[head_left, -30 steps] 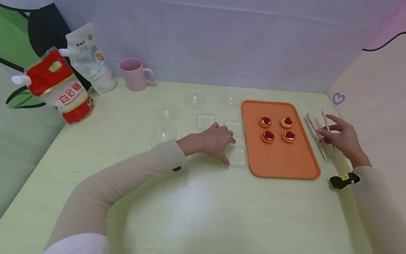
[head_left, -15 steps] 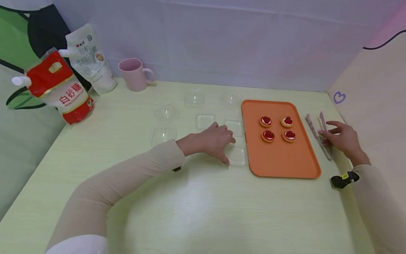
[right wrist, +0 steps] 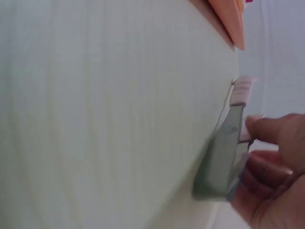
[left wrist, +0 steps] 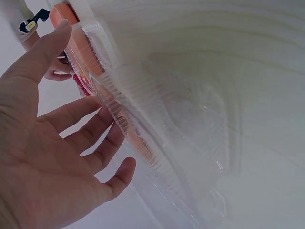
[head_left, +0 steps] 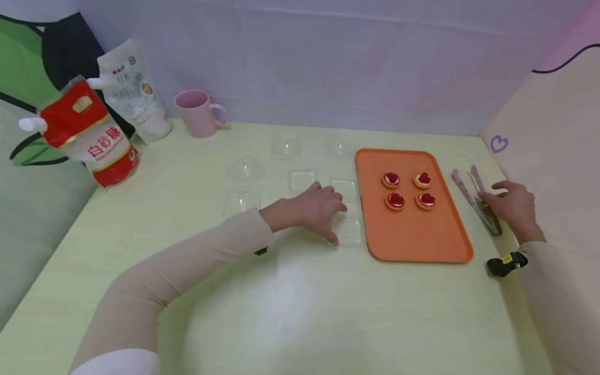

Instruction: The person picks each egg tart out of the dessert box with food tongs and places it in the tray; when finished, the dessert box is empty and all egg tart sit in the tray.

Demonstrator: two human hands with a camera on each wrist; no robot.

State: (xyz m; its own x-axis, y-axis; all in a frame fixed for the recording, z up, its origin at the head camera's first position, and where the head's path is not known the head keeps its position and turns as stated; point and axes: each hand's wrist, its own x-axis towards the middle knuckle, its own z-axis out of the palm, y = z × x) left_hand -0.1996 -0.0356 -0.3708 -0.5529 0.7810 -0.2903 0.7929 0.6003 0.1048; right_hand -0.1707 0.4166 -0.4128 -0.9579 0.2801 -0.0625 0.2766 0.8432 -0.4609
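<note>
My left hand [head_left: 319, 211], with fingers spread and gently bent, lies beside clear plastic boxes left of the orange tray [head_left: 417, 242]. In the head view, its thumb is by the corner of the nearest clear box [head_left: 350, 232]; in the left wrist view, the fingers are near clear plastic [left wrist: 138, 129], and whether they touch it I cannot tell. To the tray's right, my right hand [head_left: 513, 208] pinches one arm of the tongs [head_left: 471, 200] between thumb and fingers. The tongs, metal [right wrist: 219, 162] with pale pink ends, lie spread on the table.
Several small tarts [head_left: 396, 201] with red topping sit on the tray. More clear boxes and lids [head_left: 287, 147] stand left of it. A pink mug [head_left: 197, 114], a red-and-white pouch [head_left: 94, 135] and a white pouch [head_left: 136, 94] stand at the back left.
The tongs, tilted and blurred earlier, now lie on the table, their joined end shifted slightly right. My right hand has shifted a little right. The left hand has stayed still.
</note>
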